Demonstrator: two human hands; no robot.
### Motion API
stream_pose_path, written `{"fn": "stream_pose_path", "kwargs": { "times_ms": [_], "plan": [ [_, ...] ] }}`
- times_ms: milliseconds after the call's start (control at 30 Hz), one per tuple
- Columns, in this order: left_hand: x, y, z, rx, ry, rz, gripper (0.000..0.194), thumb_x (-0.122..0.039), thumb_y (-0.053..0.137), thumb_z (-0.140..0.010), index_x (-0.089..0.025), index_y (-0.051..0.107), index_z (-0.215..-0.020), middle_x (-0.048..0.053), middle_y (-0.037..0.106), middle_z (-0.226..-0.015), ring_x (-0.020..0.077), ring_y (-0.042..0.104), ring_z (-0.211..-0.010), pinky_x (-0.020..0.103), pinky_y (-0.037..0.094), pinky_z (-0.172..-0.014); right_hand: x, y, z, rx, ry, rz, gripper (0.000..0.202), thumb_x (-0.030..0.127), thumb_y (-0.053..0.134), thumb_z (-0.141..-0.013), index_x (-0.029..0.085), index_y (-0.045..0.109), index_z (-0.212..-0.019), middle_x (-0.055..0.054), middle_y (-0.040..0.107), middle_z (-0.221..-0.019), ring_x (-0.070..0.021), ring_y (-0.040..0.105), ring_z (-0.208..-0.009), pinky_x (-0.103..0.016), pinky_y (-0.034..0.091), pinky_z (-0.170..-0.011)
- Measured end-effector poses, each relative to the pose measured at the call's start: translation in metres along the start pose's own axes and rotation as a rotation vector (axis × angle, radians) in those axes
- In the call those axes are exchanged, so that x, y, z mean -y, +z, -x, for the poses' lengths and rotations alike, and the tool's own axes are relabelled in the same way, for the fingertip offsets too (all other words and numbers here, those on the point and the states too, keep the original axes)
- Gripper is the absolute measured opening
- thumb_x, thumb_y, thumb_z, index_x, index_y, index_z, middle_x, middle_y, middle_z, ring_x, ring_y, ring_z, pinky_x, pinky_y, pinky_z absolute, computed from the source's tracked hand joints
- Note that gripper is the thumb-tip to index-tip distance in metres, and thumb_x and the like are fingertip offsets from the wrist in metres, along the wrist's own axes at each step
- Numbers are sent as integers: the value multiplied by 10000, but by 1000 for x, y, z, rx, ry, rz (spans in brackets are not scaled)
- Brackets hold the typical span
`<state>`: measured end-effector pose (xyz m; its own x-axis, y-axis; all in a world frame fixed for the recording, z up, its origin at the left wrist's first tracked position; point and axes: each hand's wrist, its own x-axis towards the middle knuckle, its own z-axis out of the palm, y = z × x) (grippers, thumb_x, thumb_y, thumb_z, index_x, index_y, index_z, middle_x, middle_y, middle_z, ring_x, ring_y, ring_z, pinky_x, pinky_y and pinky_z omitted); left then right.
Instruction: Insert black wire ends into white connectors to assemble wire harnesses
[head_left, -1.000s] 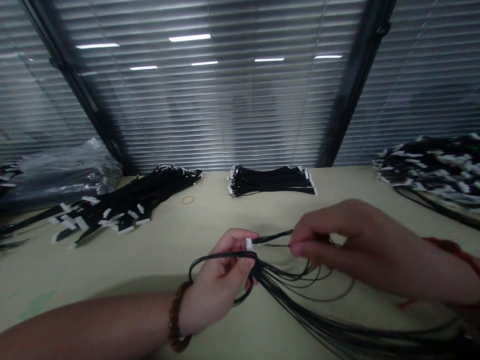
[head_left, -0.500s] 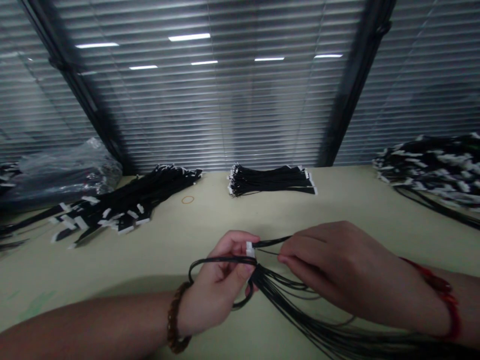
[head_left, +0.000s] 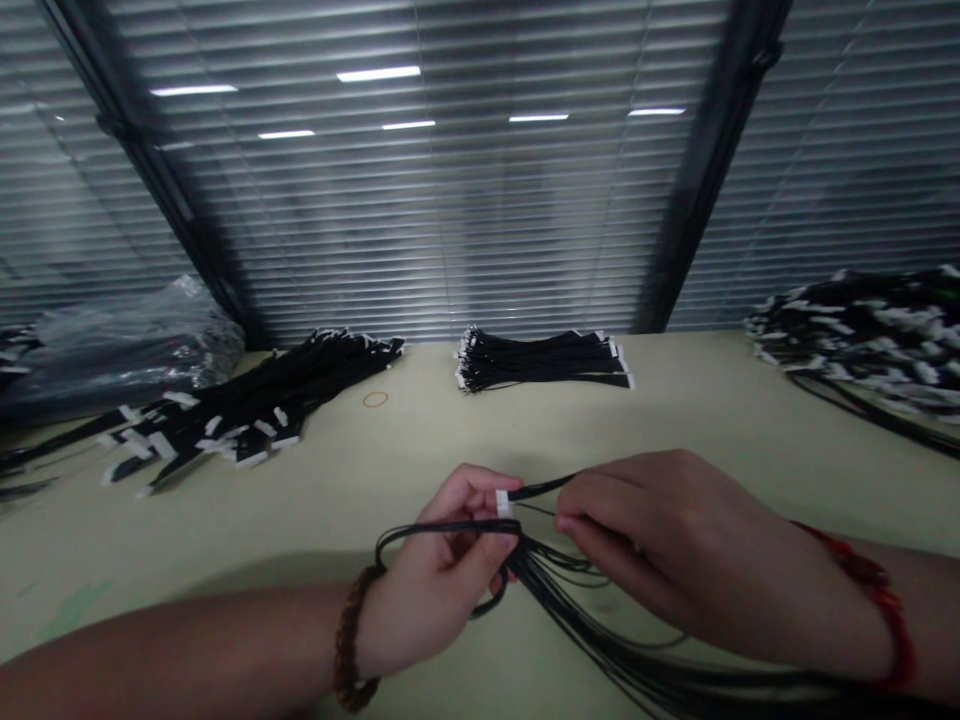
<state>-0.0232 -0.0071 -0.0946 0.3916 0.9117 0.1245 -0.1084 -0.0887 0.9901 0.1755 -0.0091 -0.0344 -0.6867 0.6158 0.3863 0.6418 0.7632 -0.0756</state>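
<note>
Between its thumb and fingers my left hand grips a small white connector together with a bundle of black wires. Part of the bundle loops back over the left wrist side, and the rest trails to the lower right, passing below the right forearm. To the right of the connector, my right hand is closed in a pinch on a thin black wire that runs to the connector. Other black wires leave the connector's upper end and go behind the right fingers. The pinched tip is hidden by the fingers.
A neat stack of black cables with white connectors lies at the back. To the left are a loose cable pile, a clear plastic bag and a rubber band. A larger cable heap is at right. Window blinds rise behind the table.
Both hands stay close to where they were. My left hand and the connector have shifted slightly right and down, a little nearer the right fingertips.
</note>
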Motion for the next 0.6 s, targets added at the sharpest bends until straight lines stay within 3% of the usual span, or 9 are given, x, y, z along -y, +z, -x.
{"fn": "stream_pose_path", "kwargs": {
  "times_ms": [600],
  "plan": [
    [-3, 0, 1, 130, 4, -4, 255, -341, 610, -809, -164, 521, -970, -31, 450, -659, 66, 364, -546, 184, 279, -481, 0, 15, 0, -24, -99, 45, 262, 150, 372, -897, 156, 508, -673, 0, 527, -594, -109, 428, -498, -274, 198, -507]
  ]
}}
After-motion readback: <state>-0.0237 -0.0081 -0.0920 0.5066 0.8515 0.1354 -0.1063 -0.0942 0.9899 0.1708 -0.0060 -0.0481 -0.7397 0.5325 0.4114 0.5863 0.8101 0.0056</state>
